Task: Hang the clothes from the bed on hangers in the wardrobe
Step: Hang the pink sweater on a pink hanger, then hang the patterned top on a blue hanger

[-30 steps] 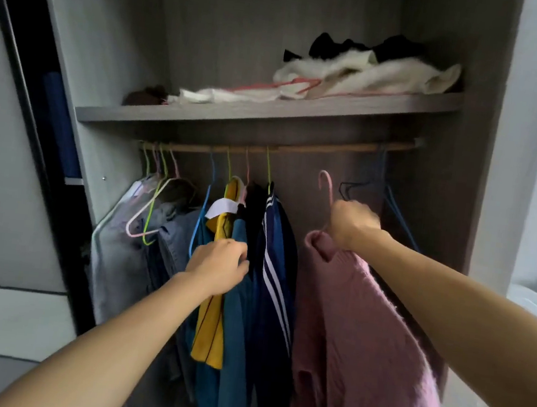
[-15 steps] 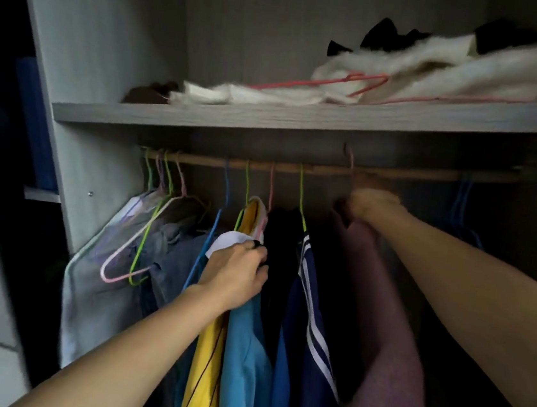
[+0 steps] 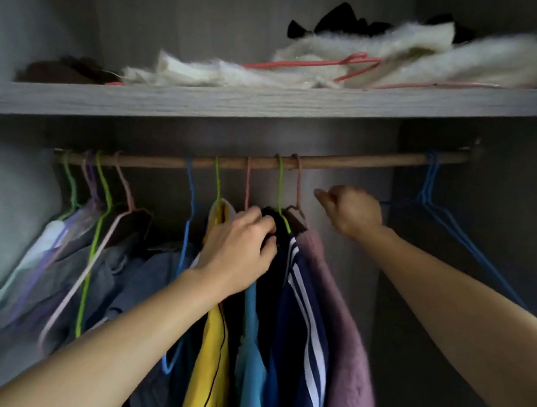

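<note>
A pink fuzzy sweater (image 3: pixel 344 346) hangs on a pink hanger (image 3: pixel 298 186) hooked over the wooden rod (image 3: pixel 365 161), rightmost of the hanging clothes. My right hand (image 3: pixel 353 213) is just right of that hanger, loosely curled and off it, holding nothing I can see. My left hand (image 3: pixel 238 250) grips the collar of a black garment (image 3: pixel 272 220) between a yellow top (image 3: pixel 208 364) and a navy striped jacket (image 3: pixel 300 324).
Empty blue hangers (image 3: pixel 429 188) hang at the rod's right end, one arm reaching behind my right hand. Grey clothes (image 3: pixel 102 268) fill the left side. The shelf (image 3: pixel 205 102) above carries white fluffy fabric (image 3: pixel 444 56) and a red hanger (image 3: pixel 310 62).
My right hand lifted the pink sweater's hanger onto the rod and let go, shifting slightly right. My left hand moved up onto the black garment's collar. The view moved closer.
</note>
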